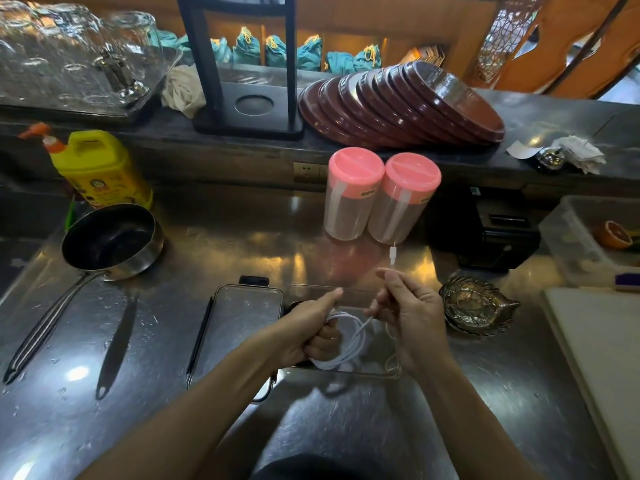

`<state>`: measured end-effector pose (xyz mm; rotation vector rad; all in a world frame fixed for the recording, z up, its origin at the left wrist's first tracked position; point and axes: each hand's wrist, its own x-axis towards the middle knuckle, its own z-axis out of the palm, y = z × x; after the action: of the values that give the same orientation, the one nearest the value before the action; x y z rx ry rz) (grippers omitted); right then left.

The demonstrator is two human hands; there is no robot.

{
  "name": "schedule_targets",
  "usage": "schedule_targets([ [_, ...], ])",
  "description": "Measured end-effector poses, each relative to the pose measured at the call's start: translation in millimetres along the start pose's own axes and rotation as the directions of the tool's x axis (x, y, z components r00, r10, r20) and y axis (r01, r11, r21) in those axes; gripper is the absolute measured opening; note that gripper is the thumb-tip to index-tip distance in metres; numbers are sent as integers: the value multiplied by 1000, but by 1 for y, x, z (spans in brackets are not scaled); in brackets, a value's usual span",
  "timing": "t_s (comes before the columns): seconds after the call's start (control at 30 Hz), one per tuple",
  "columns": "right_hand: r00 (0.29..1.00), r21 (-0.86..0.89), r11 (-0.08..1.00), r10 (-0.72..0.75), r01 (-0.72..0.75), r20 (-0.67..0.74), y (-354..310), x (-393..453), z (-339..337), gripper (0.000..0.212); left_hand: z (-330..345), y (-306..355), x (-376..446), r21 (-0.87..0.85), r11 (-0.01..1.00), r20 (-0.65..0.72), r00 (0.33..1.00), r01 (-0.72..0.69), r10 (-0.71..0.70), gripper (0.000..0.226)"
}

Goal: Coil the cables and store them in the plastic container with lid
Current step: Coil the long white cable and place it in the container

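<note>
Both hands work over the clear container (381,370) on the steel surface (242,244): left hand (313,336) fisted round the white cable (346,355) loops, right hand (412,317) pinching the free plug end. Mid-coil; I reckon next comes wrapping the tail, dropping it in, fitting the lid (247,315)

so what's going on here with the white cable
A person is coiling a white cable over a clear container on the steel counter. The left hand grips the loops already made, while the right hand pinches the free end, its plug sticking up. The lid lies to the left of the container. The cable is not yet fully coiled or stored.
</note>
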<state>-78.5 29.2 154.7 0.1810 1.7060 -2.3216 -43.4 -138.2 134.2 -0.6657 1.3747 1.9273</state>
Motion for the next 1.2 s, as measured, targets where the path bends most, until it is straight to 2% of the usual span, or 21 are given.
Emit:
schedule_targets([
  [0.07, 994, -146, 984, 104, -105, -17, 1, 5, -7, 25, 4, 5, -3, 46, 999, 25, 1000, -17, 16, 60],
  [0.13, 972, -374, 903, 233, -209, 19, 4, 11, -14, 26, 6, 9, -5, 84, 995, 30, 998, -51, 49, 62],
  [0.2, 933, -531, 809, 348, -250, 92, 5, 13, -19, 22, 7, 12, -6, 158, 982, 2, 995, -101, 102, 58],
  [0.27, 890, -617, 745, 429, -254, 152, 4, 13, -20, 17, 8, 13, -5, 222, 957, -41, 978, -189, 203, 47],
  [0.33, 848, -618, 738, 487, -272, 208, 4, 13, -19, 18, 10, 11, -2, 257, 924, -114, 941, -282, 319, 36],
  [0.4, 803, -553, 770, 529, -318, 275, 4, 14, -18, 20, 8, 9, 3, 315, 891, -216, 890, -326, 402, 36],
  [0.47, 760, -480, 803, 545, -352, 354, 3, 14, -18, 20, 3, 7, 8, 329, 885, -257, 870, -331, 421, 36],
  [0.53, 732, -419, 834, 530, -359, 428, 5, 13, -17, 20, -3, 6, 11, 276, 906, -252, 886, -320, 390, 33],
  [0.67, 771, -435, 873, 429, -220, 471, 8, 2, -10, 16, -6, 4, 10, 163, 952, -171, 942, -261, 288, 35],
  [0.73, 781, -432, 886, 386, -166, 491, 8, -4, -7, 20, -9, 4, 8, 146, 959, -160, 951, -243, 265, 34],
  [0.8, 807, -475, 874, 353, -104, 474, 8, -12, 1, 15, -13, 3, 9, 153, 959, -164, 951, -240, 264, 33],
  [0.83, 852, -537, 842, 312, -43, 420, 11, -15, 5, 13, -13, 2, 10, 159, 959, -167, 951, -234, 260, 33],
  [0.9, 946, -699, 696, 88, 165, 312, 20, -19, 12, 29, -10, 0, 13, 154, 963, -161, 956, -219, 243, 33],
  [0.93, 950, -754, 602, -26, 263, 311, 26, -20, 12, 32, -9, -2, 14, 142, 967, -157, 960, -212, 233, 33],
  [1.0, 897, -802, 402, -180, 441, 404, 35, -20, 8, 29, -9, -3, 15, 121, 972, -155, 963, -203, 221, 31],
  [1.07, 797, -782, 195, -282, 593, 534, 41, -19, 3, 25, -12, -3, 15, 100, 979, -136, 972, -178, 191, 28],
  [1.13, 692, -733, 13, -343, 680, 635, 44, -18, 1, 29, -13, -3, 16, 73, 986, -116, 981, -150, 158, 26],
  [1.2, 604, -696, -118, -409, 709, 684, 47, -19, 0, 28, -14, -3, 15, 54, 989, -93, 986, -136, 141, 24],
])
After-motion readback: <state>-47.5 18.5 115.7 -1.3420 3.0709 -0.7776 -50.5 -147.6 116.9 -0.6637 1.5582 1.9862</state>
